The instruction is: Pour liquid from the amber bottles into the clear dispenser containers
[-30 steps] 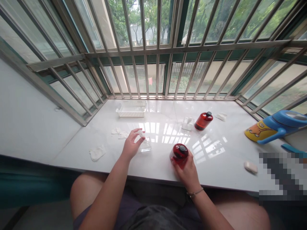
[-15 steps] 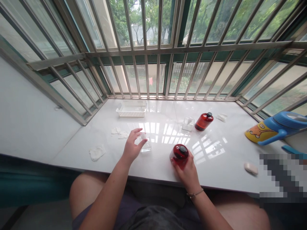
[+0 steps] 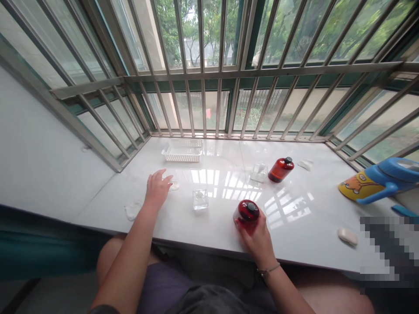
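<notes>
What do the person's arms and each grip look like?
The left grip and right grip are ungloved hands on bare forearms, no cables visible. A thin bracelet circles the right wrist; a dark edge, probably a sleeve, shows toward the left elbow.

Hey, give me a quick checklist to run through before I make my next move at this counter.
1. Right hand has the nearer red bottle: ok, fingers around it.
2. That bottle's black cap is on: ok; how tight, cannot tell.
3. Left hand has a grip on the white piece by its fingers: cannot tell.
4. Nearer clear container is free of both hands: ok, it stands between them.
5. White pieces are gathered in one spot: not ok, one lies by the left forearm, another beyond the farther red bottle.
6. White basket is out of the hands' way: ok, back near the window bars.
</notes>
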The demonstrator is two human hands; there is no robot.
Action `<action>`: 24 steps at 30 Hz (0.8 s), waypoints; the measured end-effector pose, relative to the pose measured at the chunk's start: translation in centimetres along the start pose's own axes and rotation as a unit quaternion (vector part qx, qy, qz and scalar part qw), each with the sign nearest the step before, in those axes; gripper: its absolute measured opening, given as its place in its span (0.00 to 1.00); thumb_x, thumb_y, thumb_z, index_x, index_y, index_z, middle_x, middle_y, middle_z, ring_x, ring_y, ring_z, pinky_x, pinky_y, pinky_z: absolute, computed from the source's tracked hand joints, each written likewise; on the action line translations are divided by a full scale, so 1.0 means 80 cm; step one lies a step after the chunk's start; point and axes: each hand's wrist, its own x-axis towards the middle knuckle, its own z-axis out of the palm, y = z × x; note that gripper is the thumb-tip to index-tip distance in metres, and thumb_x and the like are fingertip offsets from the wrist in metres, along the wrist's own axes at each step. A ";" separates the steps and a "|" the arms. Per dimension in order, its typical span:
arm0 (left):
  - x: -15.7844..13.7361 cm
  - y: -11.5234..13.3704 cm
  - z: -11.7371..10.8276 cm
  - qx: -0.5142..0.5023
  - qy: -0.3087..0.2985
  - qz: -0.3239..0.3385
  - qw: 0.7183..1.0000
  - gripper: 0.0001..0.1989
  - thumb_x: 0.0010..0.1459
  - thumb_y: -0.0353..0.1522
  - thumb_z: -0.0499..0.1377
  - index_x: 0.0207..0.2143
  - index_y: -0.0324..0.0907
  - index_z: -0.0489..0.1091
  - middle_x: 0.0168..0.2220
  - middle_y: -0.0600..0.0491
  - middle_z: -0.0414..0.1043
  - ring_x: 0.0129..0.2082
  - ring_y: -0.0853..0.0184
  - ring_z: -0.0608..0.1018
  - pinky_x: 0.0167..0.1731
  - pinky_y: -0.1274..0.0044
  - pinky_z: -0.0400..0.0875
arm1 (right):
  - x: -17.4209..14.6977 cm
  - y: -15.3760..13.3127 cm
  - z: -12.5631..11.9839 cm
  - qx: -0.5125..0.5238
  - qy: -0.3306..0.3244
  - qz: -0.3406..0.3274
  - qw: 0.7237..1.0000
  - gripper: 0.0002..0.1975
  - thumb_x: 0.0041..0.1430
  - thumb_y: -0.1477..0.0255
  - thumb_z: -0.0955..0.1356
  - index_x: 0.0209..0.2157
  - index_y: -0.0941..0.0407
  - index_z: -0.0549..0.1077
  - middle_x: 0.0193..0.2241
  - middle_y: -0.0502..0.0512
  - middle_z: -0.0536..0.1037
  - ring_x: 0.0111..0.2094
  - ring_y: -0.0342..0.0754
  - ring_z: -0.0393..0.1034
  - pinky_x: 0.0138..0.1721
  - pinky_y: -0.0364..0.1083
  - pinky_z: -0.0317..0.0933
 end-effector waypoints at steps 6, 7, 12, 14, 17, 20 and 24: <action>0.011 -0.032 0.026 -0.004 -0.124 -0.006 0.992 0.17 0.69 0.25 0.59 0.58 0.43 0.76 0.75 0.41 0.61 0.77 0.44 0.59 0.74 0.41 0.48 | 0.000 0.002 0.000 0.001 0.001 0.001 1.000 0.46 0.64 0.48 0.74 0.72 0.56 0.57 0.65 0.74 0.70 0.64 0.69 0.71 0.62 0.67 0.68; 0.013 -0.034 0.029 -0.009 -0.142 -0.006 0.990 0.18 0.69 0.25 0.58 0.58 0.43 0.76 0.75 0.41 0.62 0.77 0.43 0.59 0.74 0.42 0.49 | -0.001 0.003 0.000 0.001 0.002 0.000 1.000 0.46 0.64 0.48 0.74 0.72 0.56 0.57 0.65 0.74 0.70 0.64 0.69 0.71 0.62 0.67 0.68; 0.019 -0.038 0.032 -0.035 -0.171 0.001 0.985 0.25 0.65 0.23 0.55 0.62 0.43 0.74 0.74 0.41 0.63 0.76 0.43 0.60 0.72 0.41 0.54 | -0.001 0.004 0.001 0.000 0.003 -0.004 1.000 0.46 0.64 0.49 0.74 0.72 0.56 0.57 0.64 0.74 0.71 0.63 0.69 0.71 0.62 0.67 0.68; 0.018 -0.034 0.026 -0.043 -0.162 0.004 0.986 0.27 0.65 0.24 0.54 0.66 0.41 0.70 0.75 0.41 0.61 0.77 0.44 0.59 0.73 0.43 0.54 | -0.001 0.004 0.001 -0.002 0.004 -0.006 1.000 0.46 0.65 0.49 0.74 0.72 0.57 0.57 0.64 0.74 0.71 0.63 0.69 0.71 0.62 0.68 0.68; 0.007 -0.011 0.009 -0.119 -0.087 0.039 0.988 0.25 0.70 0.30 0.53 0.67 0.42 0.68 0.74 0.42 0.64 0.77 0.50 0.61 0.75 0.50 0.57 | -0.001 0.006 0.002 -0.006 0.007 -0.005 1.000 0.46 0.64 0.48 0.74 0.72 0.57 0.57 0.64 0.74 0.71 0.63 0.69 0.71 0.61 0.68 0.69; -0.015 0.034 -0.011 -0.240 -0.019 0.069 0.968 0.22 0.73 0.39 0.57 0.67 0.47 0.68 0.71 0.45 0.68 0.74 0.52 0.66 0.74 0.51 0.62 | -0.001 0.007 0.003 -0.010 0.010 -0.005 1.000 0.47 0.63 0.46 0.74 0.72 0.56 0.57 0.64 0.73 0.71 0.63 0.69 0.72 0.61 0.68 0.69; -0.052 0.108 -0.030 -0.333 -0.025 0.066 0.940 0.22 0.72 0.42 0.62 0.65 0.49 0.70 0.68 0.45 0.72 0.71 0.52 0.70 0.71 0.52 0.68 | -0.001 0.007 0.003 -0.013 0.007 -0.002 1.000 0.46 0.63 0.46 0.74 0.72 0.55 0.57 0.64 0.72 0.72 0.63 0.69 0.72 0.61 0.68 0.69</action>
